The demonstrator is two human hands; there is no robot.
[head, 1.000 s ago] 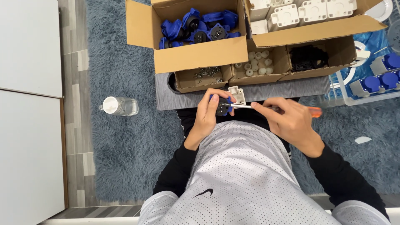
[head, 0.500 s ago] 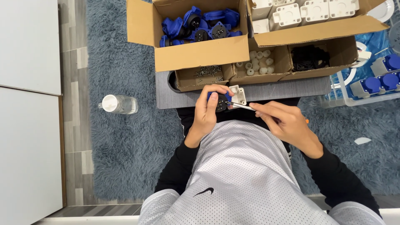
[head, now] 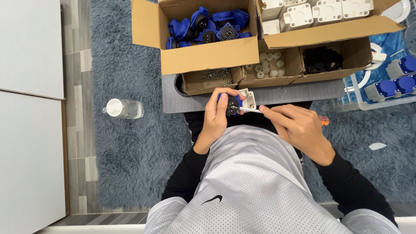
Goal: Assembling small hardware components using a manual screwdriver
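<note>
Over the lap, just in front of the grey ribbed mat (head: 303, 92), the left hand (head: 215, 117) is clamped round a blue socket part (head: 232, 104) with a white housing (head: 249, 99) against it, thumb on top. The right hand (head: 299, 128) is closed on a screwdriver (head: 251, 110) w/ orange handle end (head: 324, 121); the thin shaft points at the socket's dark face.

Risks, as I judge them: the tip could skid off the screw head, since the part is held in the air w/o support, and jab the left thumb nearby. A loose screw dropped here would vanish in the shaggy blue-grey rug (head: 130, 143). Can't tell if the tip is seated; too small.

Materials etc.: socket is hard moulded plastic, rounded, glossy blue w/ black centre. Housing is matte white, boxy. Cardboard boxes behind the mat: blue sockets (head: 208, 28), white housings (head: 312, 13), small trays w/ screws (head: 216, 74), white caps (head: 266, 65), black bits (head: 323, 60). Clear plastic bottle (head: 125, 108) lies on the rug, well apart to the left.
</note>
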